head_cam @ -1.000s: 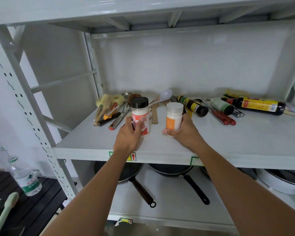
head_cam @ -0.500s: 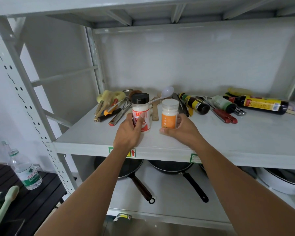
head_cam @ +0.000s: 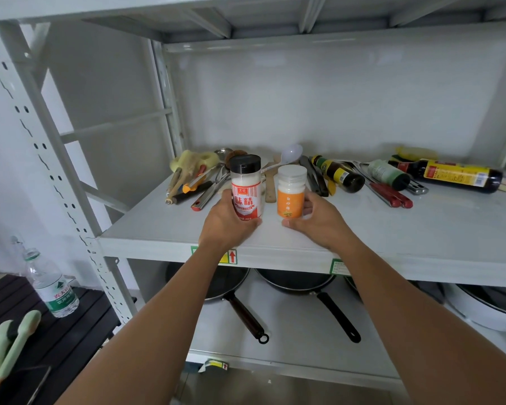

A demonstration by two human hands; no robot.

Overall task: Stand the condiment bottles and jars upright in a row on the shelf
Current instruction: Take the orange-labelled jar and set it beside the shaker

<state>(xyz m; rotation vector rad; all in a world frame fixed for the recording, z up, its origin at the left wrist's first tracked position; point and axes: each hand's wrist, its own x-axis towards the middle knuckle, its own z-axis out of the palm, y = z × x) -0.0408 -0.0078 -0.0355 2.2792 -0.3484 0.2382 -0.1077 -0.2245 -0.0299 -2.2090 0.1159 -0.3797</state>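
Note:
Two jars stand upright side by side near the front of the grey shelf (head_cam: 392, 229). My left hand (head_cam: 225, 226) grips the black-capped jar with a red and white label (head_cam: 246, 187). My right hand (head_cam: 319, 220) holds the white-lidded jar with an orange label (head_cam: 290, 194). Further back, three bottles lie on their sides: a small dark bottle with a yellow label (head_cam: 338, 173), a green-labelled bottle (head_cam: 387, 174) and a long dark sauce bottle (head_cam: 450, 175).
Utensils (head_cam: 199, 182) are piled at the shelf's back left, a white ladle (head_cam: 289, 154) and red-handled tools (head_cam: 392, 195) lie among the bottles. Pans (head_cam: 301, 283) sit on the shelf below. A water bottle (head_cam: 51, 285) stands on a dark table at the lower left.
Both hands shifted the two jars slightly so they stand closer together; the orange-labelled jar has turned its label toward me.

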